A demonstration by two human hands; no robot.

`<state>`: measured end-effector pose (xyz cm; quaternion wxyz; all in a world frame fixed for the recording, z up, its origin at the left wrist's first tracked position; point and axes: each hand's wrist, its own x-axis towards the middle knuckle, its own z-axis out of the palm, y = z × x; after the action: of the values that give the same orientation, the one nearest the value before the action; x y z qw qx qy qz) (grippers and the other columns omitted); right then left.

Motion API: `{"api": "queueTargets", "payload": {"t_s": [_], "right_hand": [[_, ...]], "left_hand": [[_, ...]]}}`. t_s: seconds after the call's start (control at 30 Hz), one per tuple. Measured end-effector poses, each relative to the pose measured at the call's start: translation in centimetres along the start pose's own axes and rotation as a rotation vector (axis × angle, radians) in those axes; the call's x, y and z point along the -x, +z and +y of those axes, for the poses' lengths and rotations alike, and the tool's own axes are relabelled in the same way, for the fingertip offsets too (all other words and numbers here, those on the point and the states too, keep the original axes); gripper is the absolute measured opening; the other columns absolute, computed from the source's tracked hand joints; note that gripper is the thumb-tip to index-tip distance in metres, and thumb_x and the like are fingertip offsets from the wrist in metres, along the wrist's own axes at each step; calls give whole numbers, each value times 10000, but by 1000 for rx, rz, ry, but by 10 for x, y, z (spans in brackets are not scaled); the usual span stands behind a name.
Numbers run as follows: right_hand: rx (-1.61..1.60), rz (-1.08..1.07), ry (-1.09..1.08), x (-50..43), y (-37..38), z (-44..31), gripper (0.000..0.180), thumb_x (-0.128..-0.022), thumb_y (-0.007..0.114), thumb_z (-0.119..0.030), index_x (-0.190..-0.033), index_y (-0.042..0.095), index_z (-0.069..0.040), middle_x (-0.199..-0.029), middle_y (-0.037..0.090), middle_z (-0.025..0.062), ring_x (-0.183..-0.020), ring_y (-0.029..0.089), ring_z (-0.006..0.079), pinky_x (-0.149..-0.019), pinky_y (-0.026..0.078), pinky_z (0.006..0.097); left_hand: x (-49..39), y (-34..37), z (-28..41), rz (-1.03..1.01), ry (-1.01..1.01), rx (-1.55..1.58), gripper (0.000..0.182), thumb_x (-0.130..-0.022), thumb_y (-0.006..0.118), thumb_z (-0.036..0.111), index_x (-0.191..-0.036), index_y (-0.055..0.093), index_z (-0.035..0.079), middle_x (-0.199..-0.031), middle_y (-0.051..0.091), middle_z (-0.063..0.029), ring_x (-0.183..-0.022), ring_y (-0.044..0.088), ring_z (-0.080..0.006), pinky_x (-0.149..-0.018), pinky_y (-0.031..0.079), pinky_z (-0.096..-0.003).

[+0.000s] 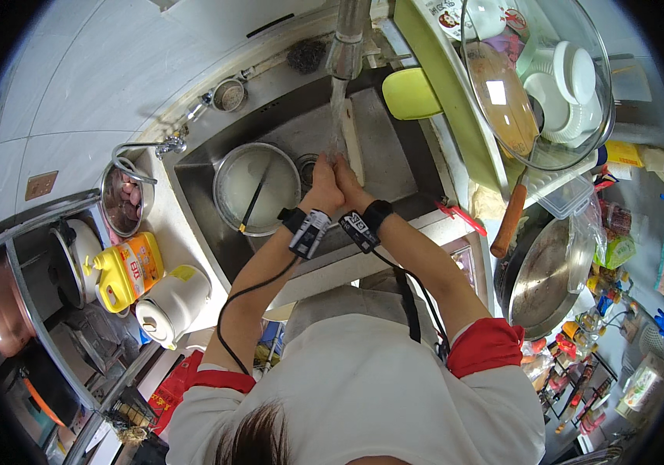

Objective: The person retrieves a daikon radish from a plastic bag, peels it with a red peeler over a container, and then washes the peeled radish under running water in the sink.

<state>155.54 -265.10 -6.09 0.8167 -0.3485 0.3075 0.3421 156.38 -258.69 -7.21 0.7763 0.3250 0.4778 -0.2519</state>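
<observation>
Water runs from the metal faucet (346, 55) onto my two hands, which are pressed side by side over the sink. My left hand (324, 185) and my right hand (349, 183) touch along their inner sides. Their fingers point toward the stream, and whatever lies between the palms is hidden. Left of them, a round metal pot (285, 174) of cloudy liquid stands in the stainless steel sink (384, 139). A dark stick with a yellow end (253, 200) leans across the pot. Partly behind my hands is the sink drain (307, 165). A pale strip (354, 142) lies to their right.
A green dish rack (454, 99) holds bowls and a large glass lid on the right. A wooden-handled utensil (509, 221) juts out near a wide pan (547, 273). Red-handled tool (460, 218) rests on the front rim. Yellow detergent jug (128, 270) and white canister (175, 302) stand left.
</observation>
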Motion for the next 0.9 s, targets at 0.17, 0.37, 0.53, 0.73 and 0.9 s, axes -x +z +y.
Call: {"api": "queueTargets", "payload": {"t_s": [0.17,0.37,0.53,0.73,0.9], "right_hand": [[78,19,-54,-21,1,-13,522,-978,286,-484,-1221,448,-52,-1144,515,119,-1001,502,273,-886,431,403],[-308,157,80,-61,22,-35,518,-945,329,-505,-1122,514,-56,-1122,550,113,-985,490,254,-865,415,381],[-515,203,23,-67,21,-38,421,-911,391,-461,-1006,502,-66,-915,468,55,-842,447,204,-778,405,409],[-181,98,-219,-44,30,-43,358,-931,409,-351,-1046,525,-32,-1025,536,108,-937,519,261,-840,428,388],[700,167,-541,-7,35,-27,337,-936,434,-305,-1071,549,-19,-1078,584,156,-1038,546,290,-861,442,384]], "left_hand": [[-3,5,-1,-91,168,-102,581,-959,322,481,-1334,418,48,-1332,471,-113,-1196,447,-268,-1013,340,-388],[-41,-42,1,-229,174,27,605,-957,266,494,-1361,388,60,-1341,482,-100,-1222,459,-267,-1039,337,-394],[-49,-33,27,-170,121,183,583,-947,263,413,-1312,408,-17,-1323,480,-179,-1222,451,-324,-1043,334,-435],[-20,11,46,-33,140,304,531,-934,299,376,-1237,460,-29,-1244,533,-197,-1146,505,-347,-1013,362,-457],[-19,22,41,-62,129,226,526,-928,316,401,-1230,472,0,-1224,551,-171,-1112,518,-342,-981,384,-430]]}}
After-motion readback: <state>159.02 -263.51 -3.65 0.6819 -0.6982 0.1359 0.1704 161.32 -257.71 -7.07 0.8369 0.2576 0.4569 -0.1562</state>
